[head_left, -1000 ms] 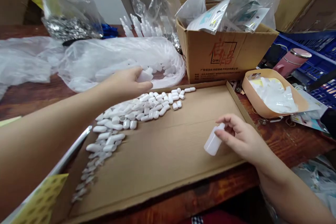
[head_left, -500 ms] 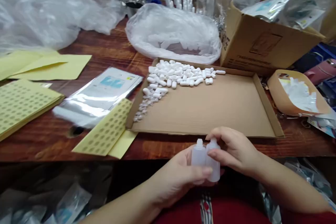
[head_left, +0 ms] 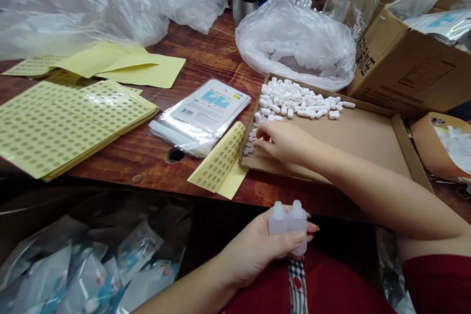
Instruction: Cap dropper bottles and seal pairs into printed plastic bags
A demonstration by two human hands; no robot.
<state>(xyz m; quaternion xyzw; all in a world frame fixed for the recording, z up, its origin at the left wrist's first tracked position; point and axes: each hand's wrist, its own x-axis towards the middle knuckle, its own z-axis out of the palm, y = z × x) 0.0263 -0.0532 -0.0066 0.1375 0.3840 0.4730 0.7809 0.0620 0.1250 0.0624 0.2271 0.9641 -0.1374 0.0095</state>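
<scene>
Two small frosted plastic bottles [head_left: 278, 224] with open necks stand side by side in my left hand [head_left: 253, 243], its thumb across their fronts and its fingers behind. Over the left end of a shallow cardboard tray [head_left: 375, 144] is my right hand [head_left: 285, 141], with fingers bent together at a cluster of small clear plastic plugs [head_left: 249, 147]. Whatever lies between those fingertips is too small to make out. White caps [head_left: 294, 98], some short and some long, are heaped along the tray's back left side.
Left of the tray lie a folded yellow sticker sheet [head_left: 221, 157], printed pouches [head_left: 209, 108] and a stack of sticker sheets [head_left: 69, 122]. Behind are a clear plastic bag [head_left: 294, 34] and a cardboard box [head_left: 412, 64]. An orange container [head_left: 427, 142] stands at right. Filled pouches [head_left: 88, 274] lie below the table edge.
My right hand has left the bottles and moved forward and left to the clear plugs in the tray. My left hand still holds both bottles. The view has turned left.
</scene>
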